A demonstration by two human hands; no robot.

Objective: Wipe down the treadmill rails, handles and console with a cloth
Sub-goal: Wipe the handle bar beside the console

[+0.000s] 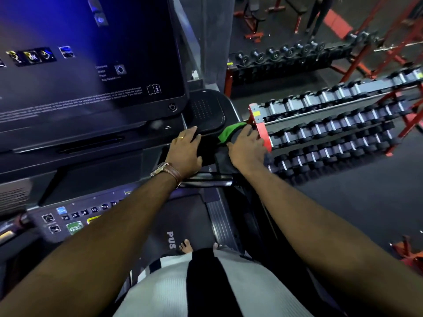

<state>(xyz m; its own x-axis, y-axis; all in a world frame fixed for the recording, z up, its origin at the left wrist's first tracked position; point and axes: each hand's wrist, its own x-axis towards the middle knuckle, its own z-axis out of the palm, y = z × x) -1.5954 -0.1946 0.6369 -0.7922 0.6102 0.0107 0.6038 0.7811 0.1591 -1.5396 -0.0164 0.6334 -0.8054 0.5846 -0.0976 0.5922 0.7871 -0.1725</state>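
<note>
With the right grip [248,149] spread over the cloth [231,133], fingers laid mostly straight and pinching nothing, pressing the dark grey and green fabric down at the right end of the treadmill's console [142,143], just beside the dotted tray [206,110]. With the left grip [185,152] lying flat and empty on the dark surface next to it, fingertips touching the tray's near edge, apparently bracing. Judging by this, wiping the console's right corner, with the cloth bunched rather than flat and a dark fold trailing down under the right wrist.

For doing it well: flattening the cloth under the whole palm, getting more fabric onto the surface. Keeping pressure even and sweeping in overlapping strokes. Working from the tray rim outward, then down toward the glossy handle [206,180] below the left wrist, not dragging dirt back over cleaned parts. Gathering in the trailing fold before moving on, guarding against a snag or a slip off the edge toward the dumbbell rack [320,124]. Going lightly near the screen [91,65] and the button panel [75,218], avoiding pressed keys. Probably saving the ribbed side rail [219,220] beside the belt [183,216] for last, being lowest
</note>
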